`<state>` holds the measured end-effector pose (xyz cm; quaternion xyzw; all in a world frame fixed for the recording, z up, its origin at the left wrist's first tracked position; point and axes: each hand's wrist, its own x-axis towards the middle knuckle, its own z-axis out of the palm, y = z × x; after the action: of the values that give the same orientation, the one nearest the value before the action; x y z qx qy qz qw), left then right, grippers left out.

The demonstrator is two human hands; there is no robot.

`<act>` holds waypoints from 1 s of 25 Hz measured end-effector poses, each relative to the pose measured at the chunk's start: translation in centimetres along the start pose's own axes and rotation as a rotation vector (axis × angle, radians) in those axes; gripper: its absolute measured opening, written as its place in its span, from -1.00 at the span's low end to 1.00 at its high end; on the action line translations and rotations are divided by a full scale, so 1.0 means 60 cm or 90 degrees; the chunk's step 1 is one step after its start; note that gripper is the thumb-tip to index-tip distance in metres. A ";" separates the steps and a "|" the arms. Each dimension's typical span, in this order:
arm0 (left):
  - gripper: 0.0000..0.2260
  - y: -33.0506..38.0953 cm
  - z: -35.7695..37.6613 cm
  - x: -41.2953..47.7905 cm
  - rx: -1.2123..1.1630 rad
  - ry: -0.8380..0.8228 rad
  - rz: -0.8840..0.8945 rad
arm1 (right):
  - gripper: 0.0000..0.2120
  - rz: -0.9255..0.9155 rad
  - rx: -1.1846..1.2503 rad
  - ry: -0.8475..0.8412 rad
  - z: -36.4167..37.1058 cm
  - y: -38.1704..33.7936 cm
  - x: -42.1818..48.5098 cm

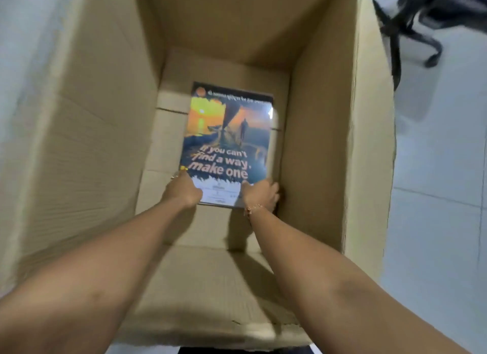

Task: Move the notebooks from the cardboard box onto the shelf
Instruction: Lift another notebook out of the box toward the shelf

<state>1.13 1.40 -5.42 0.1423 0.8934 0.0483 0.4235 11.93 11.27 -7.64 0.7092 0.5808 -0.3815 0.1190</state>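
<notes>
I look down into a deep cardboard box (329, 132). A notebook (229, 140) with a sunset cover and the words "If you can't find a way, make one" lies flat on the box floor, toward the right wall. Both my arms reach down inside. My left hand (184, 189) grips the notebook's near left corner. My right hand (262, 194), with a thin bracelet at the wrist, grips its near right corner, fingers curled under the edge. Whether more notebooks lie beneath it I cannot tell. No shelf is in sight.
The box's tall walls close in on all sides of my arms. A black office chair base (411, 29) stands on the pale tiled floor (442, 222) at the upper right, outside the box. A pale wall or curtain (31, 37) runs along the left.
</notes>
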 end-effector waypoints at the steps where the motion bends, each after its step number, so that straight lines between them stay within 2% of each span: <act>1: -0.60 -0.004 0.014 0.008 -0.033 0.031 -0.017 | -0.45 -0.019 -0.012 0.009 0.006 0.004 0.008; 4: -0.61 -0.001 0.028 0.033 -0.056 0.116 -0.079 | -0.51 -0.033 -0.012 0.015 0.016 0.006 0.024; 7: -0.69 0.002 0.026 0.041 -0.028 0.148 -0.093 | -0.66 -0.004 0.013 0.053 0.011 0.002 0.021; 12: -0.78 0.004 -0.004 0.001 -0.023 0.149 -0.058 | -0.67 0.009 0.100 0.140 -0.012 -0.025 -0.031; 16: -0.79 -0.008 -0.083 -0.066 -0.071 0.248 0.011 | -0.64 -0.068 0.217 0.142 -0.044 -0.054 -0.120; 18: -0.79 -0.020 -0.125 -0.122 -0.134 0.354 0.084 | -0.69 -0.155 0.306 0.173 -0.064 -0.066 -0.176; 20: -0.79 -0.034 -0.171 -0.211 -0.188 0.489 0.145 | -0.72 -0.305 0.418 0.217 -0.091 -0.085 -0.244; 22: -0.74 -0.066 -0.231 -0.336 -0.224 0.662 0.216 | -0.70 -0.473 0.543 0.242 -0.126 -0.115 -0.343; 25: -0.62 -0.156 -0.312 -0.534 -0.231 0.986 0.278 | -0.65 -0.731 0.650 0.262 -0.176 -0.162 -0.519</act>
<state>3.94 -16.36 28.35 0.1685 0.8628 0.3579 -0.3147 6.23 -2.20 23.35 0.3221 0.6192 -0.4638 -0.5457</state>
